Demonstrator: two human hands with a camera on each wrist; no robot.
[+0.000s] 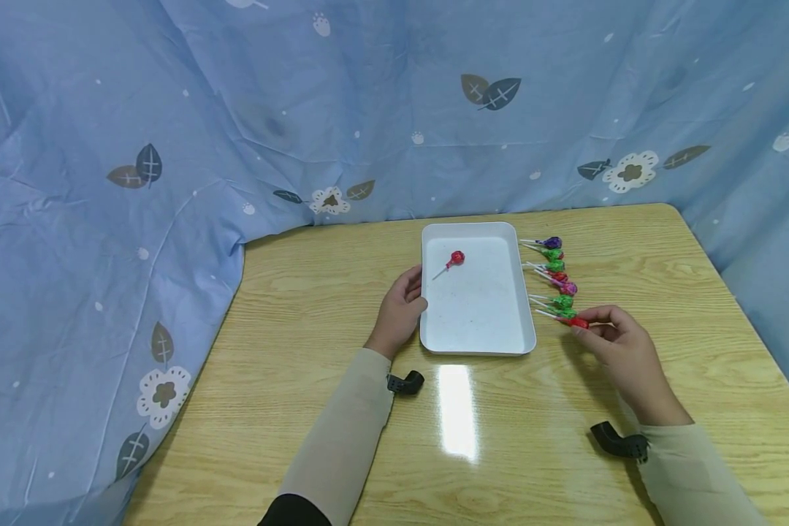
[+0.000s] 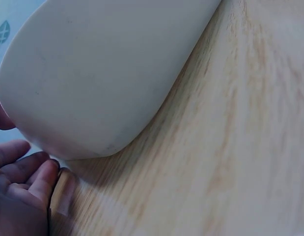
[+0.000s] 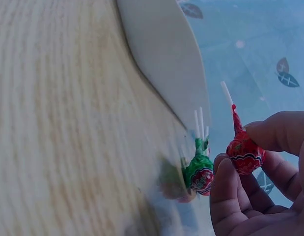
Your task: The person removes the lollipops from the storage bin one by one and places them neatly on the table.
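My left hand (image 1: pixel 397 313) holds the left side of a white rectangular tray (image 1: pixel 480 314), thumb at the rim; the left wrist view shows the tray's outer wall (image 2: pixel 102 78) close up. Inside the tray lies one red-wrapped lollipop (image 1: pixel 457 257), its stick slanting down left. Beyond the tray's right side, my right hand (image 1: pixel 624 358) pinches another red lollipop (image 3: pixel 245 153) by its wrapped ball between thumb and fingers, stick pointing away from the hand. Just beside it sits a green lollipop (image 3: pixel 200 173).
Several more lollipops form a column right of the tray, among them a purple one (image 1: pixel 552 242) at the far end and a pink one (image 1: pixel 568 288), sticks toward the tray. A wooden table (image 1: pixel 315 307) lies underneath. Blue patterned cloth (image 1: pixel 381 109) hangs behind and at both sides.
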